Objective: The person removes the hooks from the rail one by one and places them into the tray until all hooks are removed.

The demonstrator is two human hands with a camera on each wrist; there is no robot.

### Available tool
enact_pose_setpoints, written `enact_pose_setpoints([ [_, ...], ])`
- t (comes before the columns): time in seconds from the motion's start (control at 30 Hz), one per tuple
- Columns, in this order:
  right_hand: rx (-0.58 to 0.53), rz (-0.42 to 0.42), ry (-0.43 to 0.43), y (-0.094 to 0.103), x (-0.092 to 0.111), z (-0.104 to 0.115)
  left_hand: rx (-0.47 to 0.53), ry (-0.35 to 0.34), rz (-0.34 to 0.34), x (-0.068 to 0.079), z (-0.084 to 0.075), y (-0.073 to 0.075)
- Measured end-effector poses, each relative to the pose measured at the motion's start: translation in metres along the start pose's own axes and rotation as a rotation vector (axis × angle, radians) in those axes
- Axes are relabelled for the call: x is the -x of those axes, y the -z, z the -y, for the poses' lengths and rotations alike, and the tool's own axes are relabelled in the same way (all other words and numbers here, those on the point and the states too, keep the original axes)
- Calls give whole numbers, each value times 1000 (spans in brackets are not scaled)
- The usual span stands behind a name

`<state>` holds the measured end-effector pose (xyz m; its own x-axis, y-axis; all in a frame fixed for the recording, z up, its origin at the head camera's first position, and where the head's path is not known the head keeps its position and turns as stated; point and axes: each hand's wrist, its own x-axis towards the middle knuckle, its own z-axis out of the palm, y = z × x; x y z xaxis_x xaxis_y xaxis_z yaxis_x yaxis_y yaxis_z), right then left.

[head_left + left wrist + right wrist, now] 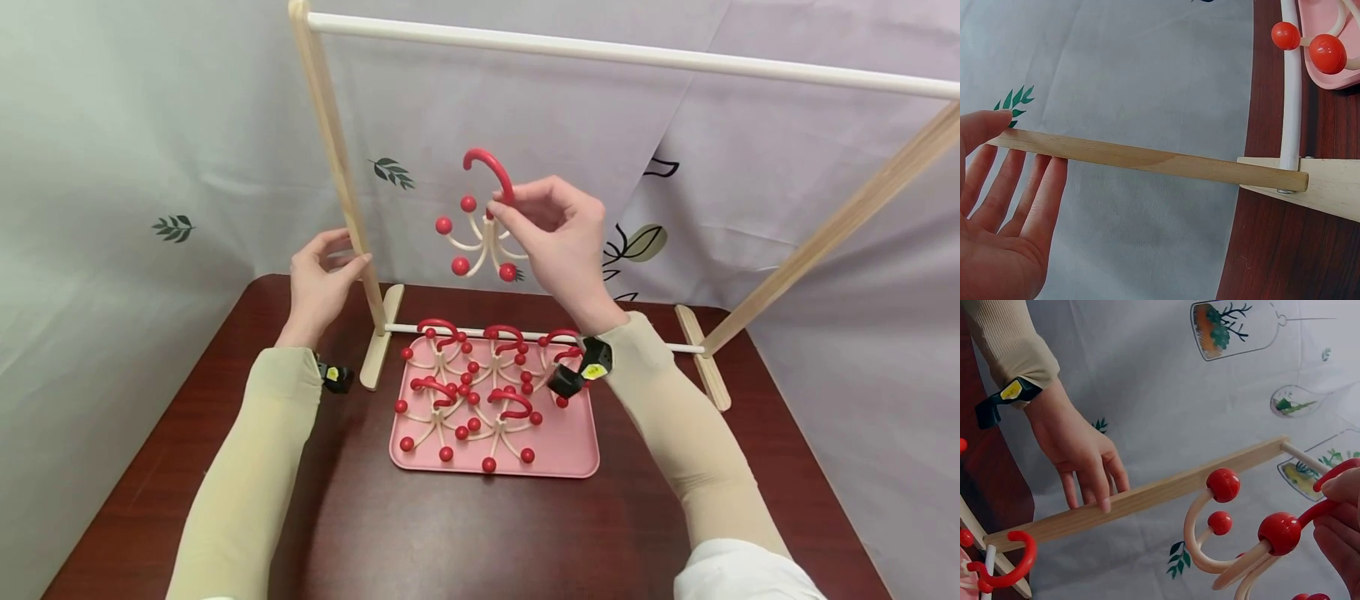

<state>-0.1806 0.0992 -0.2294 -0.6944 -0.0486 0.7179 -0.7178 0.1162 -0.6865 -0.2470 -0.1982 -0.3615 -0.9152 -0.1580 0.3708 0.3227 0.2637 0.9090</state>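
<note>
My right hand (pixel 566 237) pinches the red hook (pixel 493 167) of a hanger, raised above the table and below the rack's top rail. Curved cream arms with red ball tips (pixel 460 266) spread out under that hook; in the right wrist view the balls (pixel 1223 485) show close up. At the left, my left hand (pixel 318 287) holds the upright wooden post (pixel 330 133) of the rack. The left wrist view shows the thumb (pixel 988 128) on one side of the post (pixel 1147 157) and the fingers against the other.
On the dark red table (pixel 420 533) lies a pink tray (pixel 573 446) carrying several more of these hooked hangers (pixel 501 423). The rack's white top rail (pixel 600 54) crosses above, its lower rail (pixel 675 347) runs behind the tray, and its right post (pixel 832 225) leans outward.
</note>
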Motion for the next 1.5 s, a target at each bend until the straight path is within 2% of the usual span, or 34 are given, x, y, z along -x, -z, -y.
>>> enact_pose_setpoints([
  [0.17,-18,-10,-37,16,16,-7,-5,-10,5,-1,2,-1],
  [0.43,10,-57,-93,46,43,-40,-10,-1,7,0,2,-1],
  [0.7,-77,-118,-224,73,78,-45,-13,3,5,0,3,-1],
  [0.8,-67,-129,-249,82,92,-47,-14,0,5,0,4,-1],
  [1.1,-18,-97,-313,98,132,-53,-21,-2,7,0,4,-3],
  [1.23,-16,-91,-343,103,143,-51,-16,-6,9,0,3,-3],
  [1.4,50,-41,-408,110,153,-48,-5,-4,6,0,2,-4],
  [1.5,45,-25,-454,113,160,-47,1,-2,6,0,1,-4],
])
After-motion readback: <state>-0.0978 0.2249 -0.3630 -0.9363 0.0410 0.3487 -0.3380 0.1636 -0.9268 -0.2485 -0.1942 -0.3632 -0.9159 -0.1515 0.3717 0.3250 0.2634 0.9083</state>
